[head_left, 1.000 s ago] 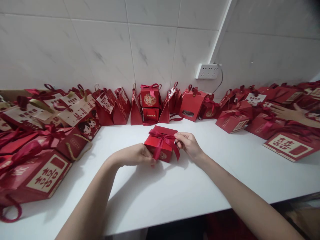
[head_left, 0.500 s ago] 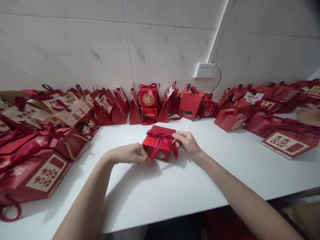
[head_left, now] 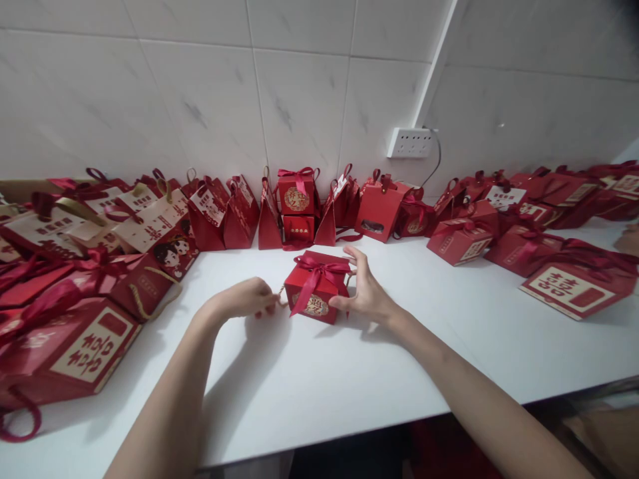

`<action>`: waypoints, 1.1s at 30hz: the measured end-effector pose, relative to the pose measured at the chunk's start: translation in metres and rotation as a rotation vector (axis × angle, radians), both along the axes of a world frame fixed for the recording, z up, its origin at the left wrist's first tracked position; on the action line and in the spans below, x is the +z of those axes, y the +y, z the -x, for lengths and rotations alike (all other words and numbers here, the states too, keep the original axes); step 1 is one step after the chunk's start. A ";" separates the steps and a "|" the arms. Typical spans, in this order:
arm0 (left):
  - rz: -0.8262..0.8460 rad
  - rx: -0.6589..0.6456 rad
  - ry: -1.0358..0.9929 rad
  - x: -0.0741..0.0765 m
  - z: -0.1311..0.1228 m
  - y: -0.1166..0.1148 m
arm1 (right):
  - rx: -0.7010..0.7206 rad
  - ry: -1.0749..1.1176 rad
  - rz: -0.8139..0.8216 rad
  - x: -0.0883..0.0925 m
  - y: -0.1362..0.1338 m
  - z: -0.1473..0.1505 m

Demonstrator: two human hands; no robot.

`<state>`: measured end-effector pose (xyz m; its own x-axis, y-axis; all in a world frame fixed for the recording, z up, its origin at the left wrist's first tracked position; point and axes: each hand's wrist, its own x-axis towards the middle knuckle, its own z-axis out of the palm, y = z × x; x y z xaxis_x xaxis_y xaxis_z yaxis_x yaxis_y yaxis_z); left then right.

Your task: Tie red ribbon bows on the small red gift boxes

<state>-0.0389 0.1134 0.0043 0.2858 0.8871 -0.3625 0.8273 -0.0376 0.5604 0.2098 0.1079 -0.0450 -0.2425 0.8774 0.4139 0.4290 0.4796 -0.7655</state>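
Grey-veined white tiles (head_left: 210, 100) backed a smooth white table (head_left: 349, 379), its far side lined with red card favour boxes (head_left: 380, 211). Near the middle sat a ribboned red gift box (head_left: 325, 291), its gold-printed face towards the near side, long axis left to right, right end slightly nearer. Left hand (head_left: 245, 297) fingertips pinched its twisted cord handle (head_left: 283, 295); the right hand (head_left: 368, 293) curved round its right end, thumb and fingers apart.
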 end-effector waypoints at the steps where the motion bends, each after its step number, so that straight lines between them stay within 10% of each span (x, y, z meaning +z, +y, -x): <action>1: -0.132 0.120 -0.014 -0.001 -0.002 0.002 | 0.020 -0.056 0.015 0.000 -0.002 0.001; 5: -0.539 0.373 -0.273 -0.004 -0.022 0.000 | 0.058 -0.159 0.001 0.000 -0.009 0.005; 10: -0.484 0.323 -0.570 -0.004 -0.046 -0.013 | 0.064 -0.152 -0.181 -0.003 -0.008 0.005; 21: -0.580 0.284 -0.569 -0.003 -0.051 -0.019 | 0.077 -0.173 -0.401 -0.005 0.000 -0.001; 27: -1.353 -0.006 -0.365 -0.015 -0.061 -0.032 | 0.065 -0.130 -0.514 -0.004 0.000 0.000; 33: -1.715 -0.388 -0.335 -0.025 -0.069 -0.039 | 0.032 -0.080 -0.707 0.000 0.000 -0.002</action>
